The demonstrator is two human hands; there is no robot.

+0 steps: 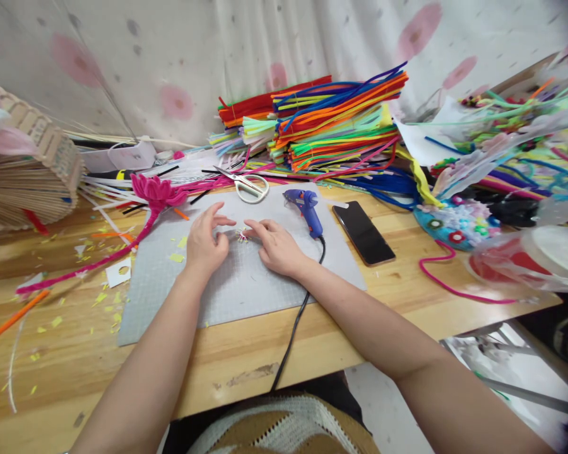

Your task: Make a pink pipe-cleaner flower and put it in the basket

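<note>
On the grey cutting mat [265, 296] lies a small cluster of thin yellow-tipped strands with a pinkish centre [242, 236], like flower stamens. My right hand [278, 246] is beside it, palm down, the index finger stretched to its edge; I cannot tell whether it touches. Left of the cluster, my left hand [207, 241] is held with thumb and fingers apart and nothing between them. Behind my left hand rests a bright pink pipe-cleaner flower [156, 192] on a long fuzzy stem. A blue glue gun [305, 211] lies to the right of my hands, its black cord running toward me.
White-handled scissors [250, 188] lie at the mat's back edge. A phone [363, 232] is right of the mat. Bundles of coloured pipe cleaners [336, 126] are piled behind. Yellow scraps [57, 321] litter the left. A plastic-wrapped tub [525, 258] stands at right.
</note>
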